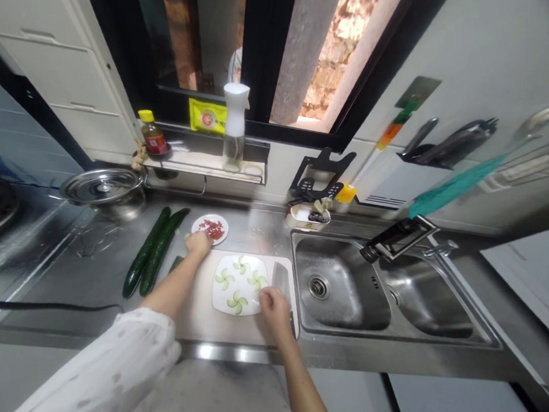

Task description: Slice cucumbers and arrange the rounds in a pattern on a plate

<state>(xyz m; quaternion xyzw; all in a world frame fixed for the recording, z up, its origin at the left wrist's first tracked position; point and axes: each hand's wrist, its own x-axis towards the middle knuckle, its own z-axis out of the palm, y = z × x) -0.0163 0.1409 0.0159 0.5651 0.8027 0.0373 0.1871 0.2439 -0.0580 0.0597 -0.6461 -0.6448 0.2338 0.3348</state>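
A square white plate (240,291) lies on a pale cutting board (204,326). Thin green-edged slices (237,303) are laid out on it in several pinwheel shapes. My right hand (274,306) is at the plate's right edge, fingers curled in a pinch; whatever is between them is too small to see. Beside it a knife (281,275) rests on the board, partly hidden by that hand. My left hand (199,243) reaches to the near rim of a small white plate (225,224) of red bits (212,228). Its fingers look closed, their tips mostly hidden.
Two whole cucumbers (154,253) lie left of the board, near a lidded steel pot (105,191). A double sink (344,284) with a black faucet (392,240) is on the right. Behind, a shelf holds a spray bottle (235,128) and a sauce bottle (154,135).
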